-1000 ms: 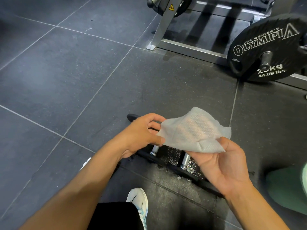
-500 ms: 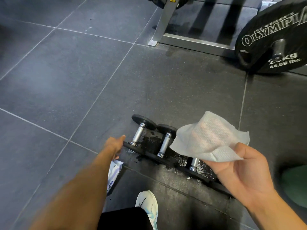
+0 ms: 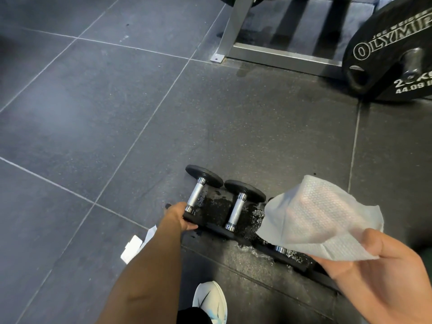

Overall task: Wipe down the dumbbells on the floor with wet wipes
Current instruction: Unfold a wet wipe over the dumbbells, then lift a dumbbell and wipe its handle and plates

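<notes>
Dumbbells (image 3: 196, 195) on wet dark floor (image 3: 93, 94), wipe (image 3: 315, 218) held above, weight plate (image 3: 385, 66) beyond

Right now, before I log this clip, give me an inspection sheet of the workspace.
Surface: dark floor; wet patch between the dumbbells.
Job's things: three dumbbells lying side by side: left dumbbell, middle dumbbell, and a third dumbbell mostly hidden behind the unfolded wet wipe.
Clutter: white packet on the floor, partly under the left forearm.
Grips: left grip holds the left dumbbell's near end; right grip pinches the wet wipe above the dumbbells.
Cables: nothing seen.
Surroundings: Olympia weight plate, metal rack frame, white shoe.
</notes>
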Motion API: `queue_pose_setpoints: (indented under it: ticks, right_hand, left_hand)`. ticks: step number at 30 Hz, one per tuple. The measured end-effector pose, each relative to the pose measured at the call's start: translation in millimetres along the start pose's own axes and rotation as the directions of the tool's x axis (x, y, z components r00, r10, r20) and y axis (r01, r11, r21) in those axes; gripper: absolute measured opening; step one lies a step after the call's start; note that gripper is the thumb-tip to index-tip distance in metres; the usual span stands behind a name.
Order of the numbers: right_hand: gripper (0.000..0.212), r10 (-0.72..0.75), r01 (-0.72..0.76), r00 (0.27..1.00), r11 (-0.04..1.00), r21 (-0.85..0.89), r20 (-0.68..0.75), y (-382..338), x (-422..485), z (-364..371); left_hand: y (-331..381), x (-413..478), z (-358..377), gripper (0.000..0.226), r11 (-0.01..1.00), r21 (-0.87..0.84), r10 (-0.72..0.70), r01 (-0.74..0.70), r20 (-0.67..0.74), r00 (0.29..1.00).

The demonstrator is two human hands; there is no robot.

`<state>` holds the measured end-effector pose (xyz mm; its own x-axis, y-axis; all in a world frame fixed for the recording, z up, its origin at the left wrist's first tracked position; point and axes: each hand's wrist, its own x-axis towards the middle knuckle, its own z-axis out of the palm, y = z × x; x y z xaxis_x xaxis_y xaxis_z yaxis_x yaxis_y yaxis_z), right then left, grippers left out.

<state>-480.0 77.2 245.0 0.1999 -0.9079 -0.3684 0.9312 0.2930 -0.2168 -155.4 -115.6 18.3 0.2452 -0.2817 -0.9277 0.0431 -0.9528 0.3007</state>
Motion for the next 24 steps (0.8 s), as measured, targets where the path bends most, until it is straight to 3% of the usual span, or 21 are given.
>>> queue_pose_setpoints:
  ticks: [4,7,10,13,15,17,20,22,24]
  right_hand:
    - [0.084,-0.134,0.125,0.987,0.987,-0.103,-0.086,-9.1,-0.4,3.0]
    - [0.093,-0.186,0.182,0.981,0.981,-0.066,-0.056,-22.0,3.8,-14.9]
    - [0.092,-0.222,0.215,0.972,0.973,-0.087,-0.073,-20.5,-0.4,-0.7]
    - [0.080,-0.326,0.262,0.922,0.924,-0.279,-0.212,-19.2,-3.3,13.4]
    - [0.076,-0.310,0.254,0.928,0.933,-0.255,-0.208,-20.4,-7.2,28.2]
    - [0.076,-0.318,0.249,0.917,0.929,-0.274,-0.243,-23.2,-9.9,39.8]
    - [0.050,-0.437,0.366,0.858,0.889,-0.274,-0.270,-26.0,-17.6,60.8]
    - [0.051,-0.588,0.357,0.773,0.712,-0.605,-0.236,-32.1,-29.5,74.9]
    - [0.051,-0.614,0.113,0.775,0.362,-0.925,-0.146,-29.9,-37.8,87.2]
  left_hand:
    - [-4.5,-0.3,4.9,0.017,0.995,-0.094,0.011,-0.015,-0.042,0.999]
    - [-1.3,3.2,7.4,0.014,0.992,-0.115,0.037,-0.047,-0.081,0.996]
    - [10.1,-7.8,8.4,0.019,0.985,-0.080,0.136,-0.155,-0.207,0.969]
    - [32.4,-44.7,0.0,0.025,0.953,0.108,0.301,-0.282,-0.296,0.906]
    - [46.0,-71.2,-7.2,0.024,0.905,0.210,0.419,-0.370,-0.295,0.859]
    - [54.8,-94.4,-15.2,0.025,0.832,0.307,0.538,-0.462,-0.249,0.805]
    - [57.1,-163.7,-15.8,0.027,0.716,0.413,0.653,-0.562,-0.114,0.749]
    - [46.6,-218.7,-7.3,0.023,0.672,0.429,0.676,-0.604,-0.022,0.737]
    - [30.5,-264.7,2.9,0.020,0.651,0.416,0.683,-0.634,0.043,0.729]
